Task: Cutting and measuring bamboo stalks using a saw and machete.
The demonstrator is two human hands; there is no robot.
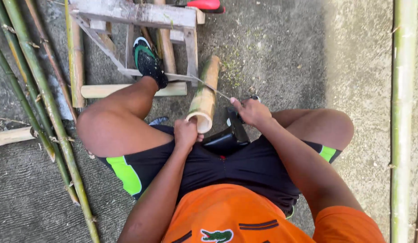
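I sit on a low black seat (224,141) and look down at my lap. My left hand (185,133) grips the near, open end of a short hollow bamboo piece (204,96), whose far end rests against a wooden frame (137,15). My right hand (250,110) is closed on the handle of a thin metal blade (209,87). The blade lies across the bamboo piece near its middle. My left foot in a black and green shoe (148,60) rests on the frame's lower bar.
Long green bamboo poles (42,99) lie on the concrete floor at the left, and another pole (402,121) runs along the right edge. Cut bamboo lengths (128,90) lie under the frame. A red object (204,4) sits at the top.
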